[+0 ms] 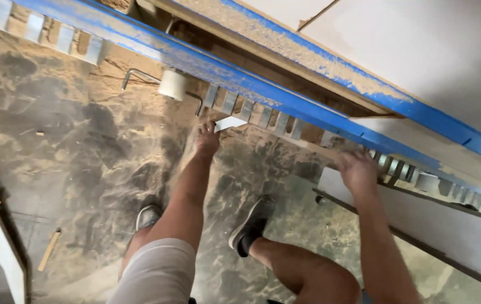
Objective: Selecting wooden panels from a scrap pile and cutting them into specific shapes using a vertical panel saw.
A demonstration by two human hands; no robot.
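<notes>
Reaching low under the blue machine frame (285, 95), the left hand (206, 138) pinches a small white offcut (230, 122) between its fingertips beside the metal roller slats (263, 117). The right hand (357, 169) rests on a white panel (449, 225), fingers curled; grip unclear. Risks: fingers caught between slats, and slipping, since thick sawdust coats the workshop floor (71, 135).

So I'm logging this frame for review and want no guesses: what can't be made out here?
- Head view: fingertips of the left hand blur against a small white offcut; grip unclear.
- Right hand is motion-blurred at a white panel; hold unclear.
- The sawdust-covered blue metal frame hides what lies beneath it.
- The white panel is cut off by the right edge.
</notes>
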